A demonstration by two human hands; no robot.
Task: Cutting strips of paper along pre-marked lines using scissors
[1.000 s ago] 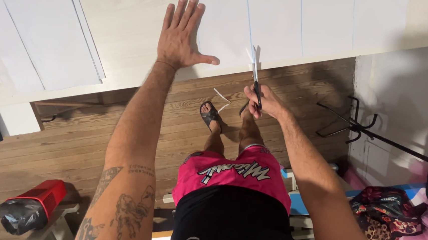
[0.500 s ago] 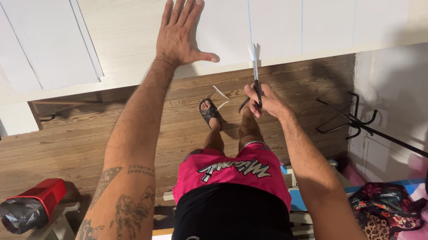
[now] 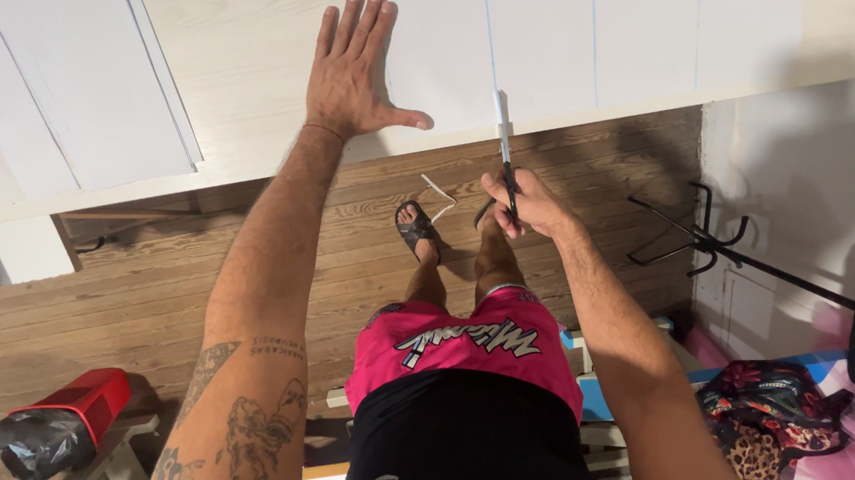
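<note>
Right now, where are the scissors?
In the right hand, centre of the head view, the scissors meet the table's near edge at the white sheet.

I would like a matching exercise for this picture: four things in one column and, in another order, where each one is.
Things:
1. left hand
2. scissors
3. red box
4. white sheet

Places:
A. on the wooden floor, lower left
B. flat on the table, fingers spread, at the sheet's left edge
C. in the right hand, blades at the sheet's near edge
D. on the table, marked with thin lines

Pairs: 1-B, 2-C, 3-A, 4-D
</note>
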